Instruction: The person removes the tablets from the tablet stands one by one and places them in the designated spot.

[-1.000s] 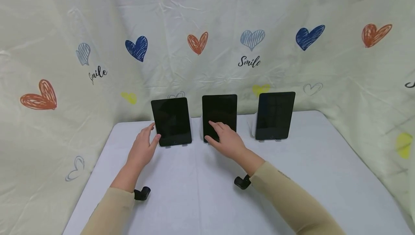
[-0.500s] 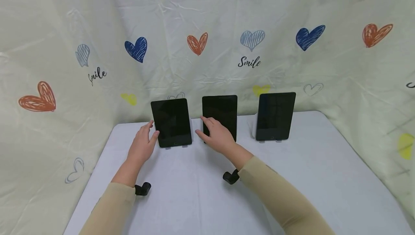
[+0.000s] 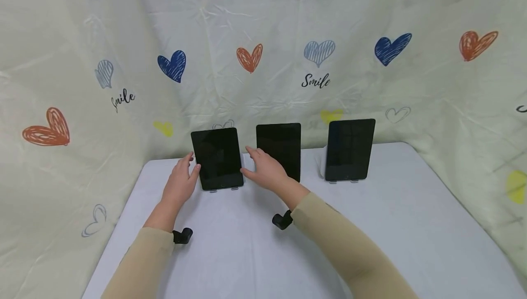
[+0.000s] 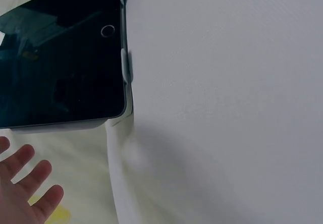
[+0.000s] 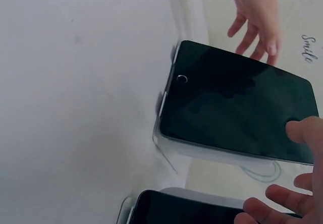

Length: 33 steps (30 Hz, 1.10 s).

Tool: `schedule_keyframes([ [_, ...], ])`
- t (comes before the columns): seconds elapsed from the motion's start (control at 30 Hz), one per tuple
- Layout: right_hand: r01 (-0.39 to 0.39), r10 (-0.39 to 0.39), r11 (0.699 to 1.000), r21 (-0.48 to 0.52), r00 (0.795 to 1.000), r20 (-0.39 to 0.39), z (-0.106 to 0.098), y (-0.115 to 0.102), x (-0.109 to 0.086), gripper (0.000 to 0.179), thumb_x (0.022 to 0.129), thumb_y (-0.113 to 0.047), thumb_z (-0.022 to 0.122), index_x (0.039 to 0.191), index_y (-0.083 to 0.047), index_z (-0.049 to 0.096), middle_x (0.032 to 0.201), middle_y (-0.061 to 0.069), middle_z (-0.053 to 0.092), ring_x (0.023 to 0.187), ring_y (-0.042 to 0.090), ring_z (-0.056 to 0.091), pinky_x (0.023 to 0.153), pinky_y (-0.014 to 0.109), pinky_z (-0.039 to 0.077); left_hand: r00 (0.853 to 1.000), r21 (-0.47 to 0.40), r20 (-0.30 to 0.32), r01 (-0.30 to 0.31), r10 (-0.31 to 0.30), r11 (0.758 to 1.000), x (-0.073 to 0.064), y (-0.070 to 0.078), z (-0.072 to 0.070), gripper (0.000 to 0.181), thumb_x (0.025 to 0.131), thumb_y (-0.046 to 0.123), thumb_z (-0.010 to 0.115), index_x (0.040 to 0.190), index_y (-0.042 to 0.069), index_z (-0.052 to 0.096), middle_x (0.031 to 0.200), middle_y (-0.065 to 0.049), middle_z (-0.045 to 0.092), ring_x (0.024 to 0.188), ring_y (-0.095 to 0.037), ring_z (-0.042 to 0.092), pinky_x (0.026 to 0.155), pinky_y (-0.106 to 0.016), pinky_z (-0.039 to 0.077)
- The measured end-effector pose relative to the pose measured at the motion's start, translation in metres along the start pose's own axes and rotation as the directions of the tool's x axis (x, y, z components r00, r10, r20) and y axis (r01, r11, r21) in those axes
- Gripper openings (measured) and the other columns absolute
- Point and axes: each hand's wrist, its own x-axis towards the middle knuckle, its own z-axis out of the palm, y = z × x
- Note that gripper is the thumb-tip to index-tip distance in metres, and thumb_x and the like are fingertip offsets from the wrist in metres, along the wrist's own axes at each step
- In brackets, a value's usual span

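Observation:
A black tablet (image 3: 218, 159) leans on a pale stand at the left of a row, its screen dark. My left hand (image 3: 179, 183) is beside its left edge, fingers spread and slightly bent, thumb right at the edge. On the other side my right hand (image 3: 267, 171) reaches in with fingers extended, covering part of the middle tablet (image 3: 282, 145). In the right wrist view, the right thumb (image 5: 303, 129) overlaps the left tablet's screen close to its edge, while the other fingers spread behind. Neither hand is curled round anything.
A third dark tablet (image 3: 350, 150) stands on its own stand farther right. Small stand lips (image 4: 125, 65) hold the left tablet's lower edge. White cloth covers the table (image 3: 230, 253). Behind hangs a pale curtain (image 3: 280, 10) printed with hearts and "Smile".
My right hand has moved left from in front of the middle tablet towards the left tablet's right edge. The left hand has shifted only slightly. The tablets stay in place.

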Motion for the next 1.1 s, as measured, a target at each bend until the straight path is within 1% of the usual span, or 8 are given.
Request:
schedule_keyframes([
  [0.17, -0.036, 0.036, 0.999, -0.001, 0.999, 0.020, 0.003, -0.007, 0.009, 0.077, 0.095, -0.044, 0.064, 0.157, -0.018, 0.028, 0.139, 0.007, 0.052, 0.111, 0.018, 0.060, 0.091, 0.035, 0.052, 1.000, -0.026, 0.010, -0.004, 0.004, 1.000, 0.006, 0.001, 0.000, 0.064, 0.107, 0.041, 0.037, 0.156, 0.003, 0.023, 0.148, -0.020, 0.040, 0.134, -0.039, 0.040, 0.110, -0.056, 0.031],
  [0.4, -0.036, 0.036, 0.999, -0.009, 0.999, 0.019, 0.005, -0.017, 0.020, 0.074, 0.096, -0.039, 0.065, 0.156, -0.014, 0.030, 0.140, 0.008, 0.051, 0.107, 0.017, 0.060, 0.092, 0.033, 0.052, 0.999, -0.029, 0.025, 0.028, -0.028, 0.999, 0.008, 0.000, 0.000, 0.063, 0.107, 0.041, 0.037, 0.156, 0.004, 0.023, 0.149, -0.018, 0.038, 0.135, -0.037, 0.040, 0.110, -0.055, 0.032],
  [0.6, -0.051, 0.051, 0.999, 0.008, 0.999, -0.003, 0.004, -0.024, 0.028, 0.071, 0.097, -0.037, 0.064, 0.156, -0.013, 0.032, 0.134, 0.008, 0.053, 0.088, 0.016, 0.059, 0.079, 0.031, 0.052, 1.000, -0.049, 0.007, -0.008, 0.008, 0.999, 0.008, 0.001, 0.001, 0.059, 0.107, 0.037, 0.038, 0.155, 0.004, 0.026, 0.147, -0.019, 0.040, 0.133, -0.037, 0.042, 0.109, -0.056, 0.033],
  [0.67, -0.055, 0.055, 0.998, 0.010, 0.998, -0.011, 0.004, -0.025, 0.029, 0.069, 0.098, -0.037, 0.063, 0.156, -0.014, 0.032, 0.134, 0.009, 0.054, 0.086, 0.016, 0.058, 0.078, 0.031, 0.051, 1.000, -0.051, -0.002, -0.018, 0.018, 0.999, 0.008, 0.002, 0.001, 0.058, 0.107, 0.035, 0.039, 0.154, 0.003, 0.028, 0.146, -0.019, 0.041, 0.133, -0.037, 0.043, 0.109, -0.055, 0.034],
  [0.77, -0.060, 0.060, 0.998, 0.025, 0.998, -0.024, 0.006, -0.025, 0.029, 0.067, 0.099, -0.036, 0.061, 0.156, -0.016, 0.033, 0.132, 0.008, 0.055, 0.088, 0.015, 0.058, 0.079, 0.031, 0.052, 1.000, -0.037, -0.012, -0.014, 0.013, 0.999, 0.008, 0.002, 0.002, 0.057, 0.107, 0.036, 0.039, 0.153, 0.004, 0.029, 0.147, -0.019, 0.041, 0.133, -0.037, 0.042, 0.110, -0.054, 0.033],
  [0.93, -0.072, 0.077, 0.994, 0.084, 0.995, -0.064, 0.008, -0.024, 0.029, 0.062, 0.099, -0.034, 0.061, 0.154, -0.017, 0.038, 0.129, 0.006, 0.057, 0.099, 0.017, 0.060, 0.084, 0.032, 0.052, 1.000, -0.015, -0.023, 0.004, -0.004, 1.000, 0.008, 0.003, 0.000, 0.056, 0.107, 0.036, 0.039, 0.153, 0.004, 0.032, 0.150, -0.019, 0.039, 0.135, -0.037, 0.040, 0.111, -0.054, 0.032],
  [1.03, -0.067, 0.079, 0.992, 0.109, 0.991, -0.104, 0.011, -0.023, 0.029, 0.059, 0.099, -0.031, 0.063, 0.152, -0.017, 0.041, 0.127, 0.006, 0.058, 0.103, 0.017, 0.061, 0.086, 0.032, 0.052, 0.999, -0.020, -0.053, 0.008, -0.009, 1.000, 0.007, 0.004, -0.001, 0.054, 0.106, 0.034, 0.042, 0.151, 0.004, 0.037, 0.148, -0.019, 0.041, 0.136, -0.037, 0.040, 0.111, -0.054, 0.032],
  [1.1, -0.059, 0.077, 0.989, 0.133, 0.988, -0.137, 0.014, -0.023, 0.028, 0.058, 0.098, -0.030, 0.064, 0.151, -0.018, 0.043, 0.125, 0.006, 0.059, 0.103, 0.018, 0.061, 0.085, 0.032, 0.053, 0.996, -0.028, -0.089, 0.013, -0.015, 1.000, 0.008, 0.004, 0.000, 0.052, 0.106, 0.033, 0.045, 0.149, 0.005, 0.042, 0.146, -0.019, 0.044, 0.135, -0.037, 0.041, 0.110, -0.053, 0.033],
])
